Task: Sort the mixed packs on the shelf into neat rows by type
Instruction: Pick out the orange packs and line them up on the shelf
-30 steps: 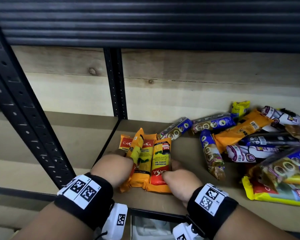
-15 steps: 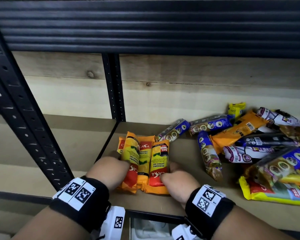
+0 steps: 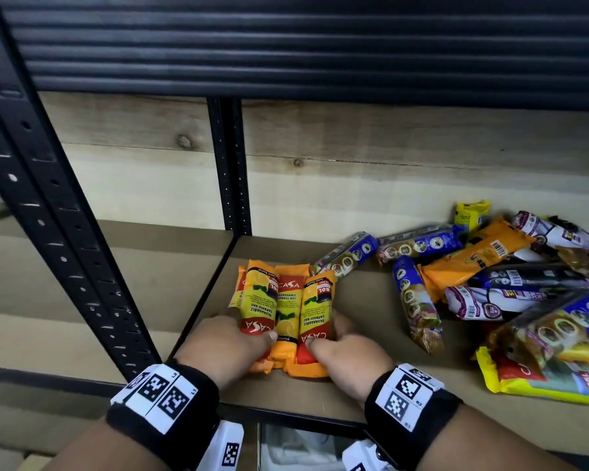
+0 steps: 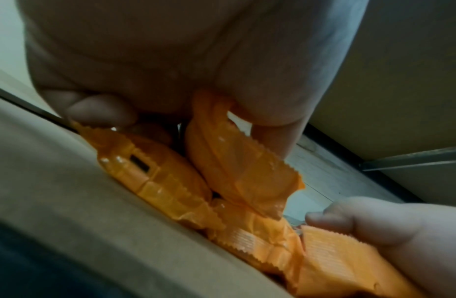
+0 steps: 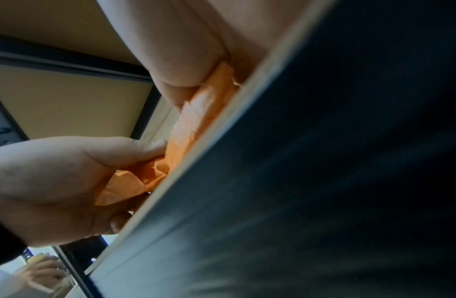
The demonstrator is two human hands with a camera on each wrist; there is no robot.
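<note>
Three orange CASA garbage-bag packs (image 3: 288, 307) lie side by side at the left end of the shelf board (image 3: 364, 334), long sides touching. My left hand (image 3: 232, 338) grips the near end of the left orange pack (image 3: 257, 300), thumb on top; the left wrist view shows that pack (image 4: 237, 161) lifted a little between thumb and fingers. My right hand (image 3: 347, 358) holds the right orange pack (image 3: 315, 311), thumb on its near end and fingers along its right side. In the right wrist view, the same pack (image 5: 196, 121) sits under my thumb.
A loose pile of mixed packs (image 3: 490, 283), blue, white, orange and yellow, fills the right side. A blue pack (image 3: 347, 256) lies just behind the orange row. A black rear upright (image 3: 230, 164) and a front post (image 3: 58, 232) bound the left. A large yellow pack (image 3: 524, 382) lies front right.
The left orange pack, which stood on edge a second ago, now lies flatter against the middle one. Both hands have closed in on the row's near ends.
</note>
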